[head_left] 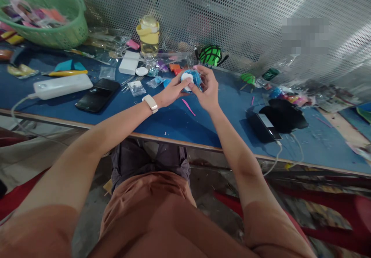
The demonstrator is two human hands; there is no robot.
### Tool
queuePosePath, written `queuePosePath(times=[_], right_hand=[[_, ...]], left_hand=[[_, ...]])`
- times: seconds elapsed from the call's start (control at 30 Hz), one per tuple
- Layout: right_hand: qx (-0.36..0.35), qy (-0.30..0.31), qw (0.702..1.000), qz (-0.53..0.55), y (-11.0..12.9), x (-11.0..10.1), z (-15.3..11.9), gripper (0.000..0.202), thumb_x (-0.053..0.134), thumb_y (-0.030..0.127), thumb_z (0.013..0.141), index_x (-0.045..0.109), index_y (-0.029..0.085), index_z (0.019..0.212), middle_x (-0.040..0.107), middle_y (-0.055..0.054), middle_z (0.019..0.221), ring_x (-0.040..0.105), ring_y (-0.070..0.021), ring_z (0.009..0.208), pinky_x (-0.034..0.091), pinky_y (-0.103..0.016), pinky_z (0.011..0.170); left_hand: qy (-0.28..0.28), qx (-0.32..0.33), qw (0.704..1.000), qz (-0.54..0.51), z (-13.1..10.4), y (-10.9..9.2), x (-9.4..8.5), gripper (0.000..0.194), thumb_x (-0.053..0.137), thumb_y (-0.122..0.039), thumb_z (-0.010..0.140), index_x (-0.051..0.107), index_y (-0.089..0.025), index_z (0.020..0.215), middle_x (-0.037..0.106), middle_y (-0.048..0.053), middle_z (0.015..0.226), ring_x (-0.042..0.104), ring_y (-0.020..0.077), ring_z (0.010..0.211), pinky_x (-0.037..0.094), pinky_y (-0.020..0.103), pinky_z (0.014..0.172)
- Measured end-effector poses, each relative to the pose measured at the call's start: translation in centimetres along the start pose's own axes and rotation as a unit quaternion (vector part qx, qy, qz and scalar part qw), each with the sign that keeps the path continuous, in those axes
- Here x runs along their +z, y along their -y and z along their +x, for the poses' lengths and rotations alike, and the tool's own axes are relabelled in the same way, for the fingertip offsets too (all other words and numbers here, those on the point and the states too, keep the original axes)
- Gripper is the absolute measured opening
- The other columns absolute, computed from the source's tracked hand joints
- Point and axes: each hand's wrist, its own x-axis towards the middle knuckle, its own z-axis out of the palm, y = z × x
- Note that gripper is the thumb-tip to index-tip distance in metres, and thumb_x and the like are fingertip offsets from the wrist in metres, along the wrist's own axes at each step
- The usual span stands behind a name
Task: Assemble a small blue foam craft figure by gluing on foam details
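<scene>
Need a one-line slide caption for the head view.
Both hands, left hand and right hand, hold a small blue round toy part above a cluttered blue worktable.

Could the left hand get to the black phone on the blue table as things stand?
Probably yes, once freed: the left hand shares a grip on the blue round piece with the right hand. The black phone lies uncovered just to its left, with bare blue table between.

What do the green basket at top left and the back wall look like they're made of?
Green basket: looks like moulded plastic, matte, with an open lattice wall. Back wall: looks like perforated sheet metal, grey with a dull sheen and regular small holes, though painted board can't be ruled out.
</scene>
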Motion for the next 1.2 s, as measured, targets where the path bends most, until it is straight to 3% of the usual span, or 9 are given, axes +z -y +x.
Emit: queuePosePath(times=[0.23, 0.33, 0.5, 0.67, 0.97, 1.2], right_hand=[[0.010, 0.010, 1.000, 0.024, -0.5, 0.5, 0.0, 0.094, 0.083, 0.095, 0.094, 0.058, 0.041, 0.167, 0.077, -0.008, 0.162, 0.079, -0.0343, 0.141, 0.075, -0.055, 0.110], [0.014, -0.010, 0.999, 0.028, -0.4, 0.9, 0.0, 0.095, 0.089, 0.091, 0.092, 0.058, 0.039, 0.165, 0.078, -0.009, 0.155, 0.082, -0.0349, 0.137, 0.075, -0.056, 0.110], [-0.021, -0.031, 0.999, -0.011, 0.7, 0.4, -0.1, 0.073, 0.095, 0.078, 0.094, 0.068, 0.038, 0.149, 0.068, -0.013, 0.166, 0.070, -0.0399, 0.158, 0.070, -0.065, 0.120], [-0.041, -0.014, 0.997, -0.062, 2.1, -0.9, -0.1, 0.046, 0.092, 0.073, 0.099, 0.081, 0.037, 0.124, 0.066, -0.011, 0.172, 0.060, -0.0454, 0.169, 0.054, -0.079, 0.136], [-0.090, 0.007, 0.982, -0.164, 1.9, -1.2, -0.2, 0.037, 0.068, 0.063, 0.117, 0.085, 0.033, 0.131, 0.061, -0.010, 0.183, 0.049, -0.0437, 0.178, 0.055, -0.075, 0.138], [-0.087, -0.009, 0.984, -0.157, 0.9, -0.9, -0.1, 0.035, 0.062, 0.064, 0.120, 0.086, 0.041, 0.131, 0.076, -0.004, 0.165, 0.051, -0.0412, 0.177, 0.057, -0.078, 0.134]], left_hand=[[-0.005, 0.003, 1.000, 0.009, 0.0, -0.2, 0.2, 0.058, 0.075, -0.064, 0.114, 0.064, -0.032, 0.161, 0.072, 0.012, 0.149, 0.066, 0.0393, 0.159, 0.060, 0.064, 0.131], [-0.004, 0.009, 1.000, 0.012, 0.0, -0.1, 0.2, 0.057, 0.075, -0.061, 0.115, 0.063, -0.033, 0.164, 0.074, 0.011, 0.146, 0.068, 0.0370, 0.156, 0.061, 0.061, 0.130], [-0.010, 0.010, 0.999, 0.047, -0.3, -0.5, 0.1, 0.061, 0.078, -0.062, 0.114, 0.064, -0.033, 0.166, 0.075, 0.012, 0.146, 0.068, 0.0372, 0.153, 0.061, 0.058, 0.130], [-0.013, 0.035, 0.996, 0.082, -0.3, -0.7, -0.1, 0.067, 0.081, -0.062, 0.112, 0.064, -0.033, 0.170, 0.073, 0.014, 0.153, 0.066, 0.0388, 0.155, 0.060, 0.057, 0.131], [0.026, 0.095, 0.981, 0.167, 0.0, -0.2, -0.8, 0.074, 0.073, -0.076, 0.113, 0.062, -0.029, 0.170, 0.073, 0.016, 0.161, 0.071, 0.0348, 0.149, 0.063, 0.047, 0.127], [0.057, 0.167, 0.964, 0.200, 0.8, 0.5, -1.3, 0.076, 0.064, -0.082, 0.115, 0.063, -0.029, 0.170, 0.071, 0.017, 0.165, 0.069, 0.0355, 0.155, 0.058, 0.049, 0.132]])
